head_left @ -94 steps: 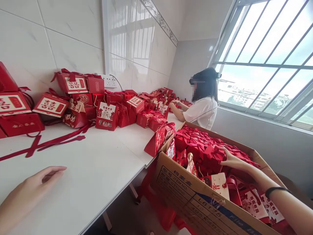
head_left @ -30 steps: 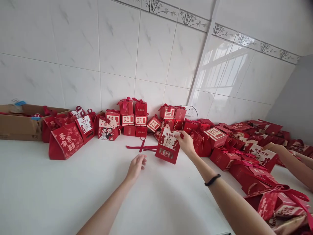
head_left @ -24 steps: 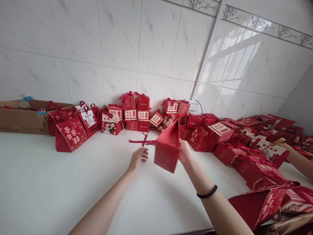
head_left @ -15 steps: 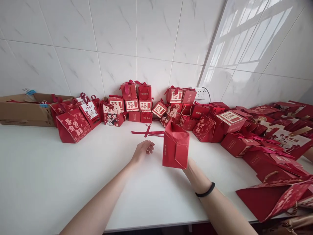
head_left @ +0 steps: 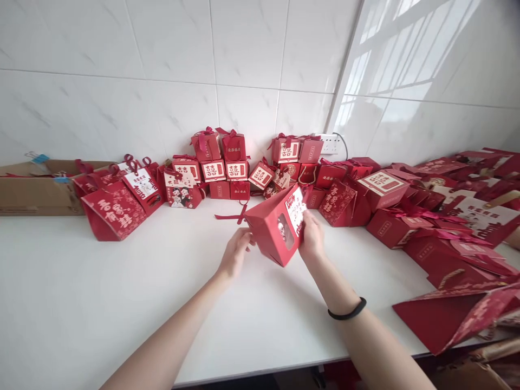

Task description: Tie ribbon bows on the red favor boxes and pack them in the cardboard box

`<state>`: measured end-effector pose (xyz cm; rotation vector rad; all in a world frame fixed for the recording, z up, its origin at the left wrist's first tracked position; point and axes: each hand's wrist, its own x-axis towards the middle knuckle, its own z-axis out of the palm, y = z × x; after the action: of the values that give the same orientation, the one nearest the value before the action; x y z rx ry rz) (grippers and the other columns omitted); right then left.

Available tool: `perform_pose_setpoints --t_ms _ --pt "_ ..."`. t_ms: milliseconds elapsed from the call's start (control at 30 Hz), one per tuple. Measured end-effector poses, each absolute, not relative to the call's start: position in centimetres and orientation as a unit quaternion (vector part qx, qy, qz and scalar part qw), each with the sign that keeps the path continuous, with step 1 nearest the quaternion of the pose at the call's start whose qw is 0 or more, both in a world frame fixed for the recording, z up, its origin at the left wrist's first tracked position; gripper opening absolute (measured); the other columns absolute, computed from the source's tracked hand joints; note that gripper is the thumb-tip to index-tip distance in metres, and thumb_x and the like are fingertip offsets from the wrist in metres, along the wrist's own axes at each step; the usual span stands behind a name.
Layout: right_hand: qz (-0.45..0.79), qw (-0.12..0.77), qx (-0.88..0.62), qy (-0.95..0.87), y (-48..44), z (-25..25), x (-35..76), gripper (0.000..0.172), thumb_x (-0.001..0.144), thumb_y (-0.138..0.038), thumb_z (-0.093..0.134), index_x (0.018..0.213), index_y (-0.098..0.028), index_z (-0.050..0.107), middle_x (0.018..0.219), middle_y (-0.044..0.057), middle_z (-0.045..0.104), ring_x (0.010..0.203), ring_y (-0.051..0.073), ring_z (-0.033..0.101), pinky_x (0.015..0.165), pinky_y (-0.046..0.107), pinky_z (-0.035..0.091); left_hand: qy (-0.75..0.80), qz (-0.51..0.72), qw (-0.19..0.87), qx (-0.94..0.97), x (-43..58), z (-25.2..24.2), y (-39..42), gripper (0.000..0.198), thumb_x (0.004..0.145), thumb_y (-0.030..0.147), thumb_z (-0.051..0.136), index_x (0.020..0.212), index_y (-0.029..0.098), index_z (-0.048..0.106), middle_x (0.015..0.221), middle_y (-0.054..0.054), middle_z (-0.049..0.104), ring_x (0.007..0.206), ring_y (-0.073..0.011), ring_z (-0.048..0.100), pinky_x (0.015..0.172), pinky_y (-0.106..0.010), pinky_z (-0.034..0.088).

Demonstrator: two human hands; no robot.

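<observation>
A red paper gift box [head_left: 270, 233] with a small clear window and a white printed panel is held tilted above the white table, gripped on its right side by my right hand [head_left: 313, 238]. A black band circles that wrist. At the box's lower left edge is my left hand [head_left: 236, 250], its fingers loosely curled and a little apart. Whether those fingertips press on the box I cannot tell. Behind the box lies a dark red ribbon [head_left: 228, 218], partly hidden by it.
Stacked red boxes [head_left: 214, 171] line the tiled wall [head_left: 174, 108]. At left are tent-shaped boxes [head_left: 116, 211] and a cardboard carton [head_left: 36, 192]. Many more red boxes [head_left: 385, 230] crowd the right side. A power strip [head_left: 330, 143] rests against the wall. The white table [head_left: 122, 303] has its front edge below my forearms.
My right hand has turned the box, so its window and printed panel now show instead of the plain folded side. The box has moved left, and its edge meets my left hand's fingers.
</observation>
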<state>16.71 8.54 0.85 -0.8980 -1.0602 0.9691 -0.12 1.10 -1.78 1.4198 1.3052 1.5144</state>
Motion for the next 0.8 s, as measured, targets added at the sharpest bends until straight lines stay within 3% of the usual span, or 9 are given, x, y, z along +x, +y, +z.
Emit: perform_pose_setpoints --t_ms 100,200,333,433,600,667,800 --pt "0.237 0.721 -0.464 -0.456 8.8 2.1 18.4 0.036 0.088 -0.046 0.035 0.109 -0.017 0.043 0.118 0.014 0.055 0.11 0.022 0.052 0.095 0.036 0.041 0.596 0.588 0.27 0.475 -0.9 -2.0 2.0 0.04 0.072 0.046 0.047 0.102 0.018 0.052 0.101 -0.008 0.06 0.097 -0.0223 0.056 0.08 -0.033 0.045" --pt "0.1 0.631 -0.519 -0.568 9.2 1.7 18.7 0.037 0.086 -0.032 0.038 0.118 -0.013 0.038 0.122 0.019 0.051 0.113 0.023 0.051 0.096 0.036 0.04 0.637 0.55 0.266 0.47 -1.3 -2.2 2.6 0.037 0.067 0.041 0.047 0.095 0.018 0.055 0.103 -0.009 0.062 0.1 -0.0236 0.057 0.083 -0.035 0.047" --pt "0.102 0.418 -0.623 -0.653 10.0 -0.1 18.1 0.049 0.083 -0.026 0.043 0.128 -0.009 0.034 0.12 0.023 0.052 0.118 0.031 0.049 0.089 0.041 0.045 0.64 0.503 0.26 0.519 -1.3 -2.0 2.5 0.03 0.065 0.04 0.047 0.082 0.019 0.06 0.101 -0.008 0.065 0.099 -0.0245 0.059 0.089 -0.038 0.046" --pt "0.106 0.389 -0.662 -0.632 10.8 -0.8 18.2 0.052 0.087 -0.033 0.04 0.131 -0.006 0.032 0.121 0.026 0.052 0.117 0.034 0.05 0.086 0.042 0.047 0.641 0.483 0.257 0.538 -1.1 -1.8 2.3 0.031 0.064 0.041 0.046 0.08 0.019 0.061 0.098 -0.008 0.065 0.099 -0.0255 0.06 0.089 -0.039 0.047" --pt "0.097 0.353 -0.68 -0.636 12.9 -1.3 19.4 0.065 0.091 -0.032 0.031 0.142 0.004 0.01 0.134 0.033 0.04 0.126 0.034 0.044 0.092 0.043 0.045 0.637 0.466 0.247 0.562 -1.3 -2.3 2.5 0.031 0.064 0.042 0.046 0.079 0.021 0.062 0.1 -0.009 0.064 0.099 -0.0267 0.06 0.086 -0.041 0.048" --pt "0.101 0.323 -0.667 -0.663 13.6 -1.5 19.8 0.065 0.09 -0.028 0.035 0.143 0.004 0.014 0.137 0.031 0.038 0.127 0.032 0.044 0.094 0.041 0.044 0.636 0.461 0.244 0.568 -1.5 -2.5 2.7 0.03 0.065 0.043 0.046 0.079 0.021 0.062 0.101 -0.008 0.064 0.099 -0.0268 0.06 0.086 -0.041 0.048" --pt "0.104 0.265 -0.626 -0.726 12.2 -0.1 20.3 0.053 0.081 -0.023 0.053 0.131 -0.006 0.045 0.136 0.022 0.045 0.125 0.028 0.047 0.098 0.035 0.043 0.638 0.454 0.237 0.575 -1.6 -2.5 2.9 0.032 0.064 0.044 0.045 0.079 0.021 0.061 0.1 -0.009 0.064 0.099 -0.0273 0.06 0.089 -0.042 0.047"
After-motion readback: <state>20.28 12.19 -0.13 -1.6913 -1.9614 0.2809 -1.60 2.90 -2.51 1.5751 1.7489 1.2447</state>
